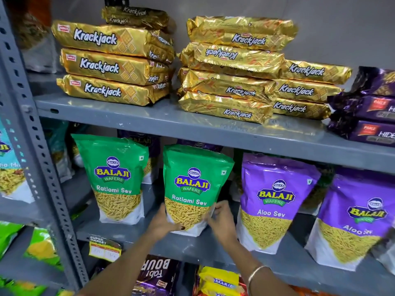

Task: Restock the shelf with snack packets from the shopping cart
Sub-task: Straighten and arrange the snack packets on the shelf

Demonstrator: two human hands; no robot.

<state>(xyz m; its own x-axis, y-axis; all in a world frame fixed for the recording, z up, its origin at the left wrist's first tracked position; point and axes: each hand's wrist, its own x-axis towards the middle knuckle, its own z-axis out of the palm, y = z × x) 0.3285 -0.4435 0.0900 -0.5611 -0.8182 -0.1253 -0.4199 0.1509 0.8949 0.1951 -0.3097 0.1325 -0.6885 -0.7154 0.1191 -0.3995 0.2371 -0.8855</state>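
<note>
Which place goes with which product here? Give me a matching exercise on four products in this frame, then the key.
Things:
1. Krackjack packets
2. Ratlami Sev pouch held in both hands
3. Aloo Sev pouch
4. Marie packet

Places:
A. Middle shelf, right of the two green pouches
B. Stacked flat on the top shelf
C. Below the middle shelf, beside the right forearm
D. Middle shelf, upright, left hand and right hand at its lower corners

Pairs: 1-B, 2-D, 3-A, 4-C
</note>
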